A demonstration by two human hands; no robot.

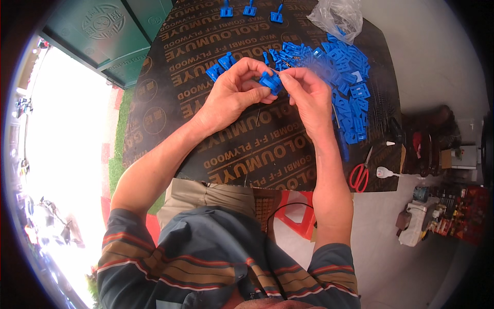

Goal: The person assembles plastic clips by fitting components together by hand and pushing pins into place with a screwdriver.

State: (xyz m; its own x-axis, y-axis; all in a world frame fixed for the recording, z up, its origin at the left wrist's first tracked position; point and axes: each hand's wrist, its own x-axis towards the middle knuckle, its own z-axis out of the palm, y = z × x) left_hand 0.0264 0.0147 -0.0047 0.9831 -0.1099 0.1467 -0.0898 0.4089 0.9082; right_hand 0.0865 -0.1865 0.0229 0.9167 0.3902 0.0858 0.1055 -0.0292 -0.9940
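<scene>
**Both hands pinched on one small blue plastic piece**

While the fingertips of both hands meet over the dark board, a small blue plastic piece [270, 82] sits right between them. The left hand [234, 95] clamps it with thumb below and fingers curled over the top; the right hand [309, 92] nips its other edge with thumb and forefinger, so both are closed on the same part, held just above the plywood board [170, 92].

Just beyond the grip, and spreading away on the right hand's side, there's a heap of matching blue pieces [350, 87], some stacked in a run toward the board's near edge. A couple more blue pieces [221, 66] peek out behind the left knuckles. Farther out past the heap, a crumpled clear plastic bag [339, 16]. At the far edge, three blue pieces standing upright [250, 10] in a row.

Back toward the person, off the right wrist, red-handled scissors [360, 174] lie at the board's corner. Below the forearms, a red stool [298, 213] shows under the board.
</scene>
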